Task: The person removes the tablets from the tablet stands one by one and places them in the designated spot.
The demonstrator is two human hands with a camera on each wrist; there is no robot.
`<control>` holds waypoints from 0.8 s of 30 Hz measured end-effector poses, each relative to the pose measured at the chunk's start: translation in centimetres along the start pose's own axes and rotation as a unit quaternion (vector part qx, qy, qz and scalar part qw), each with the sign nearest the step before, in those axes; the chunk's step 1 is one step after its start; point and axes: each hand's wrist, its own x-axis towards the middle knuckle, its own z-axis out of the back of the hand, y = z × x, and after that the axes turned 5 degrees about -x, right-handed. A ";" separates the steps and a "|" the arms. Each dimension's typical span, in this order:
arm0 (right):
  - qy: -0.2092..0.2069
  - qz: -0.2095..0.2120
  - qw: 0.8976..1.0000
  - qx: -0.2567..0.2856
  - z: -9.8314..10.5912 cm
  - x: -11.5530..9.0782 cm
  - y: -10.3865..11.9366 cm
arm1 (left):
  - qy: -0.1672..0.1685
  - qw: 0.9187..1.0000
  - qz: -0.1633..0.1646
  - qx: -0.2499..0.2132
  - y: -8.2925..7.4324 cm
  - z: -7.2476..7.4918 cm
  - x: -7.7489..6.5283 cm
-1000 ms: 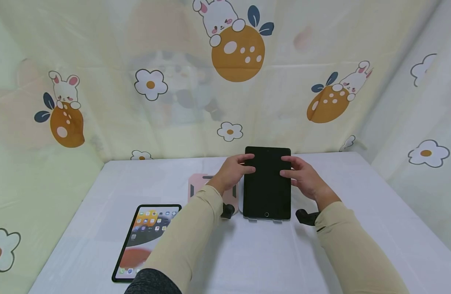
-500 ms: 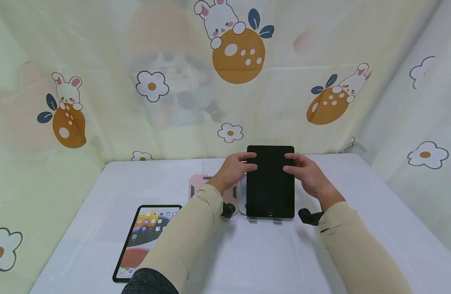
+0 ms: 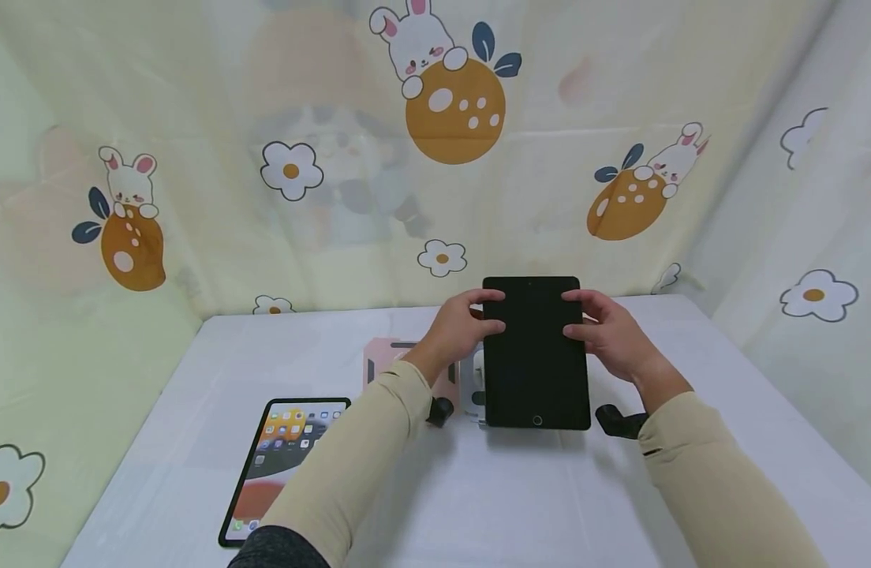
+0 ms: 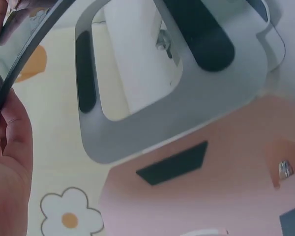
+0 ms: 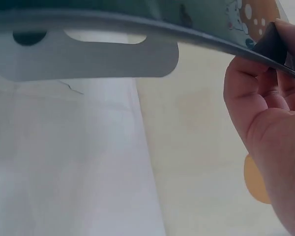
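Both hands hold a black tablet (image 3: 535, 359) upright by its upper sides, its dark screen and round home button facing me. My left hand (image 3: 453, 330) pinches the left edge, thumb and a finger on the front. On the opposite edge my right hand (image 3: 616, 335) does likewise; the right wrist view shows its other fingers curled behind the tablet. Behind the tablet stands a grey tablet stand (image 4: 123, 135) with dark pads, mostly hidden in the head view. The left wrist view shows a gap between tablet and stand.
A pink stand (image 3: 380, 359) is left of the grey one, partly behind my left forearm. At the front left, a second tablet (image 3: 286, 457) with a lit home screen lies on the white table (image 3: 492, 505). A patterned curtain (image 3: 350, 221) hangs behind.
The tablet has moved right and toward me, away from the grey stand, uncovering more of it on the left. Both hands have moved with it.
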 end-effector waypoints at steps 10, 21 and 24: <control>0.000 0.005 1.000 -0.016 1.1 -2.1 -0.3 | 0.018 1.000 -0.004 -0.002 0.2 -1.4 -1.0; 0.019 -0.014 0.999 -0.022 2.1 -5.0 -2.1 | 0.042 0.999 0.008 0.005 1.4 -3.5 -2.7; 0.025 -0.010 0.999 -0.017 2.3 -5.7 -2.6 | 0.047 0.999 0.000 0.010 1.7 -4.0 -3.0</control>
